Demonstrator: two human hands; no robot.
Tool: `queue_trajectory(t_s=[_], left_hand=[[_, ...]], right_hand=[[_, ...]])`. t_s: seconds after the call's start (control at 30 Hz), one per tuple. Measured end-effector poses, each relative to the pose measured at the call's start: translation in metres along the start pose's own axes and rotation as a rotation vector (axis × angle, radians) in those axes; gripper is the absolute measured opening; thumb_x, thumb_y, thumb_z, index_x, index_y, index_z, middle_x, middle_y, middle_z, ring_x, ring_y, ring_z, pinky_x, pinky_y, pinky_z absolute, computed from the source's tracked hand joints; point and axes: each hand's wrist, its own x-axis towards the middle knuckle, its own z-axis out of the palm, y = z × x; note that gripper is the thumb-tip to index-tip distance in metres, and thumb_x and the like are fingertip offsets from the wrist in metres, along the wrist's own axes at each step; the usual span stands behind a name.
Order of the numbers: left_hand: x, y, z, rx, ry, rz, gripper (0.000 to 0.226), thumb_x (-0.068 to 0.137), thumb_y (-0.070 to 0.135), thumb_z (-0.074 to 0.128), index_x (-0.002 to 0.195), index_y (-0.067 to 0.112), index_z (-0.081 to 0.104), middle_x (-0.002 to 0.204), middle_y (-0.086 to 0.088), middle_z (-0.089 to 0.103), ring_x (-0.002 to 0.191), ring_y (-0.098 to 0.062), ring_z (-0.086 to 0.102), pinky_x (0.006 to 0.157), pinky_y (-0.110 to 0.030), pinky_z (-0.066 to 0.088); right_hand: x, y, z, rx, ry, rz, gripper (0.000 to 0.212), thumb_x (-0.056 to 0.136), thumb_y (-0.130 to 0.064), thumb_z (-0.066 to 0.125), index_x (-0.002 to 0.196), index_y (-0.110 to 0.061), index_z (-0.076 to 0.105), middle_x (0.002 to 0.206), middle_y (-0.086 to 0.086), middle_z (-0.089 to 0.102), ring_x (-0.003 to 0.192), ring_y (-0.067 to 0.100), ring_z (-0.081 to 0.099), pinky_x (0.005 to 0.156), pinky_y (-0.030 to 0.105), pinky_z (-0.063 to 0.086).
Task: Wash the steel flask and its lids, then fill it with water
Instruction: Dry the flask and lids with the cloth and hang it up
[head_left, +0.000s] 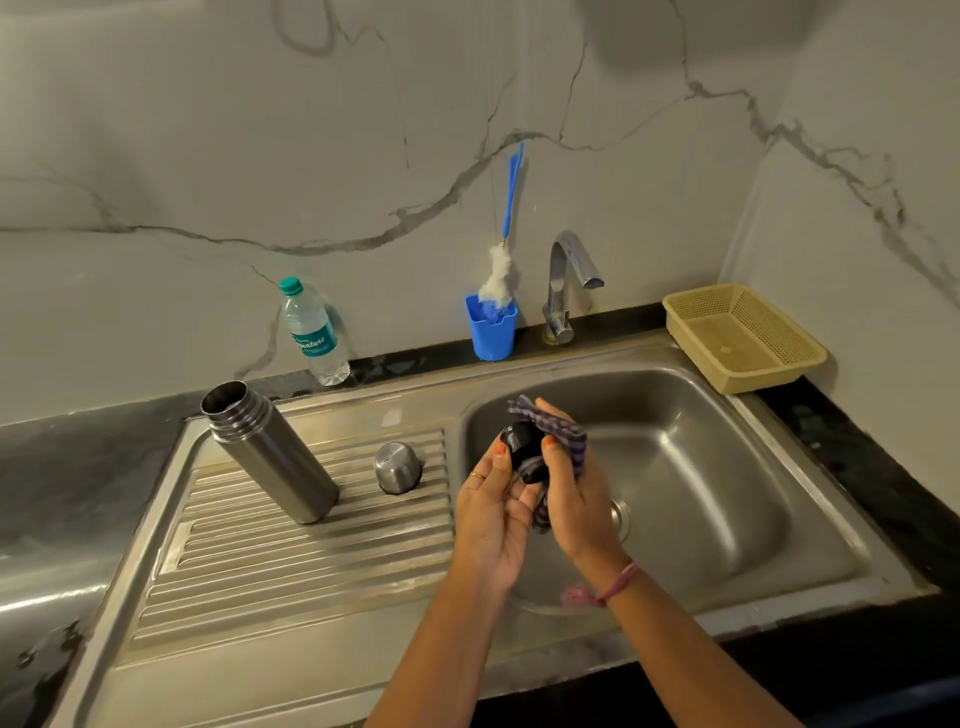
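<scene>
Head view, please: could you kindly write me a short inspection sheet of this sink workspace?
Surface: steel drainboard beside sink basin.
Job's things: open steel flask upright on the drainboard; steel cap beside it; black inner lid held over the basin.
Clutter: water bottle, bottle brush in blue cup, yellow basket.
Grips: left hand holds the lid; right hand rubs it with striped cloth.
Cables: nothing seen.
Surroundings: tap not running, marble wall.

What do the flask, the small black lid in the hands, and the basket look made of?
Flask: brushed steel, going by its dull grey sheen. Black lid: probably plastic, glossy with soft highlights. Basket: probably moulded plastic, pale yellow, with perforated mesh walls.
</scene>
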Motion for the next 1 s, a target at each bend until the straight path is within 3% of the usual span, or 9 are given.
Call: queue_trajectory(t_s=[0.13, 0.3, 0.43, 0.57, 0.67, 0.73, 0.8, 0.87, 1.0], left_hand=[[0.005, 0.003, -0.001, -0.027, -0.015, -0.018, 0.044, 0.089, 0.016, 0.056, 0.128, -0.005, 0.057, 0.113, -0.022, 0.066, 0.095, -0.025, 0.068, 0.084, -0.033, 0.059], [0.009, 0.003, -0.002, -0.019, -0.016, -0.024, 0.036, 0.094, 0.016, 0.054, 0.122, -0.006, 0.060, 0.106, -0.022, 0.069, 0.087, -0.024, 0.069, 0.076, -0.029, 0.060], [0.012, 0.006, -0.003, -0.023, -0.017, -0.044, 0.037, 0.094, 0.017, 0.053, 0.122, -0.006, 0.061, 0.112, -0.024, 0.067, 0.094, -0.026, 0.070, 0.089, -0.035, 0.057], [0.010, 0.003, 0.000, 0.012, -0.045, -0.072, 0.041, 0.099, 0.023, 0.047, 0.127, -0.004, 0.060, 0.117, -0.023, 0.067, 0.100, -0.027, 0.069, 0.095, -0.037, 0.055], [0.008, 0.000, 0.004, 0.072, -0.062, -0.059, 0.047, 0.093, 0.032, 0.056, 0.129, 0.003, 0.061, 0.125, -0.020, 0.066, 0.117, -0.030, 0.063, 0.106, -0.041, 0.046], [0.009, 0.000, 0.003, 0.089, -0.069, -0.041, 0.051, 0.089, 0.030, 0.060, 0.133, 0.002, 0.057, 0.127, -0.021, 0.064, 0.116, -0.030, 0.064, 0.102, -0.039, 0.050], [0.012, 0.001, 0.000, 0.095, -0.061, -0.033, 0.055, 0.088, 0.025, 0.061, 0.135, -0.003, 0.054, 0.118, -0.020, 0.068, 0.096, -0.023, 0.071, 0.084, -0.029, 0.059], [0.015, -0.001, -0.006, 0.118, -0.032, -0.015, 0.058, 0.087, 0.024, 0.064, 0.136, -0.004, 0.052, 0.113, -0.017, 0.067, 0.088, -0.018, 0.069, 0.074, -0.022, 0.059], [0.021, -0.002, -0.011, 0.095, -0.023, -0.004, 0.068, 0.083, 0.025, 0.076, 0.138, -0.005, 0.049, 0.120, -0.022, 0.062, 0.093, -0.020, 0.065, 0.084, -0.027, 0.056]], right_hand=[[0.001, 0.005, -0.002, -0.293, -0.145, -0.285, 0.048, 0.095, -0.024, 0.046, 0.142, -0.015, 0.043, 0.148, -0.003, 0.043, 0.143, 0.016, 0.030, 0.116, 0.037, 0.026], [0.002, 0.005, 0.002, -0.012, 0.000, -0.044, 0.040, 0.092, -0.022, 0.046, 0.132, -0.023, 0.050, 0.126, -0.011, 0.061, 0.121, 0.004, 0.055, 0.092, 0.011, 0.044], [-0.005, 0.001, 0.005, -0.112, -0.080, -0.129, 0.050, 0.095, -0.024, 0.046, 0.143, -0.010, 0.041, 0.148, 0.000, 0.043, 0.142, 0.016, 0.032, 0.115, 0.027, 0.028], [-0.001, 0.006, 0.003, 0.028, -0.034, -0.047, 0.052, 0.093, -0.028, 0.046, 0.141, -0.012, 0.042, 0.145, -0.002, 0.047, 0.135, 0.013, 0.042, 0.111, 0.032, 0.038], [-0.005, 0.001, 0.009, -0.034, -0.076, -0.061, 0.048, 0.094, -0.029, 0.045, 0.141, -0.017, 0.044, 0.146, -0.005, 0.046, 0.139, 0.014, 0.037, 0.114, 0.038, 0.033], [-0.004, 0.003, 0.012, 0.024, -0.059, -0.040, 0.042, 0.096, -0.021, 0.046, 0.138, -0.018, 0.047, 0.138, 0.001, 0.054, 0.130, 0.015, 0.049, 0.110, 0.037, 0.039], [-0.001, 0.003, 0.012, 0.169, 0.022, 0.051, 0.033, 0.098, -0.012, 0.044, 0.128, -0.021, 0.055, 0.117, 0.013, 0.065, 0.107, 0.023, 0.062, 0.092, 0.035, 0.051], [0.005, 0.006, 0.009, 0.249, 0.073, 0.116, 0.031, 0.099, -0.009, 0.042, 0.121, -0.024, 0.059, 0.110, 0.002, 0.070, 0.104, 0.014, 0.065, 0.080, 0.018, 0.052], [0.000, -0.001, 0.010, 0.164, 0.004, 0.028, 0.035, 0.097, -0.011, 0.045, 0.131, -0.013, 0.052, 0.125, -0.012, 0.063, 0.122, 0.007, 0.055, 0.097, 0.016, 0.044]])
